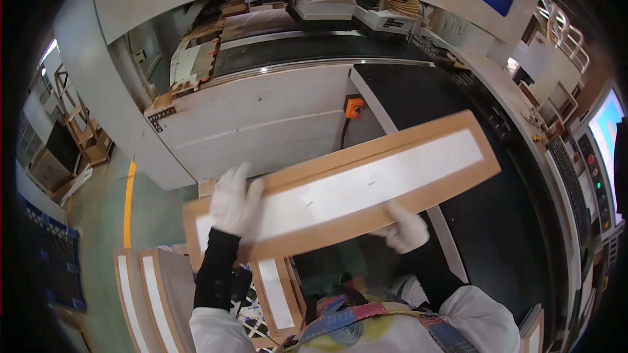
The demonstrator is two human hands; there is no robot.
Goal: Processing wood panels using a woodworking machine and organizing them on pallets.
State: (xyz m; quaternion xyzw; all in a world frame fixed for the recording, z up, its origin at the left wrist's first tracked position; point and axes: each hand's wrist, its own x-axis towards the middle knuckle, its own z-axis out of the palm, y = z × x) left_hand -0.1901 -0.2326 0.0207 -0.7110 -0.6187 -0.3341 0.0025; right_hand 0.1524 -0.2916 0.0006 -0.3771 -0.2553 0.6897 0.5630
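A long rectangular panel [340,193], brown-framed with a recessed white middle, slants across the view in front of me, its right end higher. My left hand [235,201], in a white glove, lies across its left part. The fingers reach over the far edge and the thumb is on the face; they are slightly blurred. At the near edge, right of the middle, my white-gloved right hand [408,229] grips the panel, thumb uppermost and the other fingers partly hidden. Two small dark marks show on the white surface.
Similar panels [152,291] stand at lower left, with another [275,294] by my left arm. A black conveyor belt [484,222] runs along the right beside a control panel [596,180]. Ahead is a large pale machine [261,117] with an orange switch [354,108].
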